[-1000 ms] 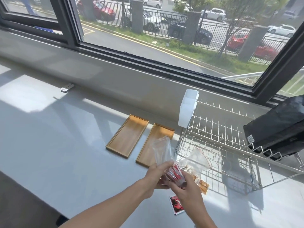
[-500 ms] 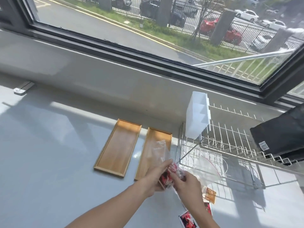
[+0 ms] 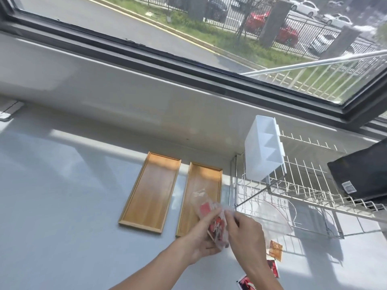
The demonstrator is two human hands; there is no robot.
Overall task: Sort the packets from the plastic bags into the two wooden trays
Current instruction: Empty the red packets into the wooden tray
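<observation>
We count two long shallow wooden trays: the left wooden tray [image 3: 150, 192] and the right wooden tray [image 3: 202, 191], side by side on the pale grey counter [image 3: 62, 206]. Our left hand [image 3: 202, 237] and right hand [image 3: 244, 237] both close on one clear plastic bag [image 3: 207, 208] of red packets [image 3: 216, 227] above the right tray's near end. Three loose packets lie by our right wrist: one orange packet [image 3: 275, 249] and two red-and-black packets [image 3: 274, 267], beside the white wire dish rack [image 3: 303, 197].
</observation>
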